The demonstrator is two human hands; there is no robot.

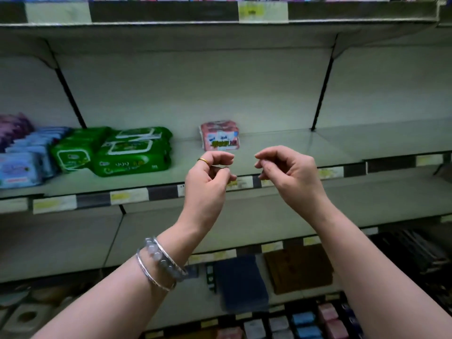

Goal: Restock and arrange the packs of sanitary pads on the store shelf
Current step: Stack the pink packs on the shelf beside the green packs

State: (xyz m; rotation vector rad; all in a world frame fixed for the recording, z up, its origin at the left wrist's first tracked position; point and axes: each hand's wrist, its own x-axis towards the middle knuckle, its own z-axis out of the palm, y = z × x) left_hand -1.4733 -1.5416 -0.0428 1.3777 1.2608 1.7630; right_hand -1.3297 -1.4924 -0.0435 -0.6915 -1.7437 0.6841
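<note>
Two bare forearms reach up from the near edge, and just beyond their fingertips a single pink pack of pads (220, 135) stands upright on the middle shelf (293, 145), set back from the front edge near the centre, with bare shelf on both sides. Its wrapper is pink with white panels and a yellow-green band across the lower front; the print on it is too blurred to read. To the left and well apart from it lie green packs (133, 152) stacked flat, with white-framed lids on top and writing that cannot be made out. Further left sit light blue packs (19, 167) and, at the far left, purple packs (12, 128). Yellow and white price tags (129, 195) run along the shelf's front strip, their text illegible. The left hand (210, 177) is raised in front of the shelf edge just below the pink pack, its fingers loosely curled towards the thumb and holding nothing; a gold ring (203, 160) sits on one finger and silver and beaded bracelets (159, 263) circle the wrist. The right hand (288, 172) is held at the same height just to the right, also loosely curled and empty, with a small gap between the two hands. Neither hand touches the pack.
</note>
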